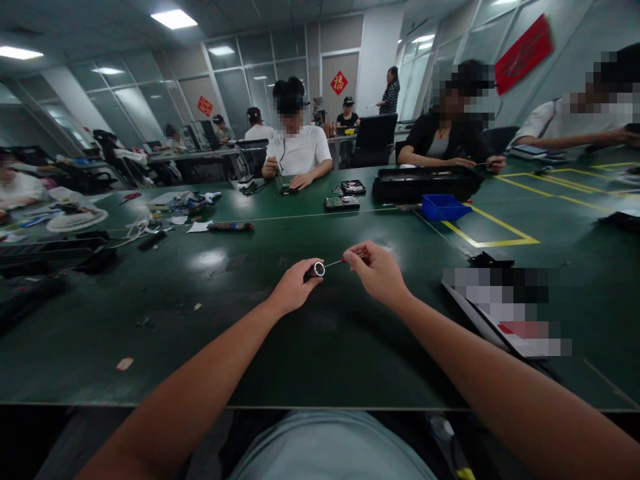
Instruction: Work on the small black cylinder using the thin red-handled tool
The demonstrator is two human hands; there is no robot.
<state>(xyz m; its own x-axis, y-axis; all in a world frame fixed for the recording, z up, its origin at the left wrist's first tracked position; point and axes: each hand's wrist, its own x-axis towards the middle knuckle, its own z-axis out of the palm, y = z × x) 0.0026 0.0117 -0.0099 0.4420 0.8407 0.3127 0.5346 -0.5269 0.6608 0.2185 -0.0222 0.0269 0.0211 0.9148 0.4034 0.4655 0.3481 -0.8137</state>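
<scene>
Over the middle of the green table [200,347], my left hand [294,287] is closed around a small dark cylindrical part [316,270] with a bright ring at its end. My right hand [379,272] grips a thin screwdriver [336,263] with a red collar at its handle. The metal shaft points left, its tip at or very near the cylindrical part; whether it touches I cannot tell. The fingers hide most of the screwdriver's handle.
Ahead lie opened drives [342,203], a blue tray [444,207] and a long black casing [425,185]. A dark tool [231,227], cables and parts lie left; a white folder-like item [480,313] is right. People sit across the table.
</scene>
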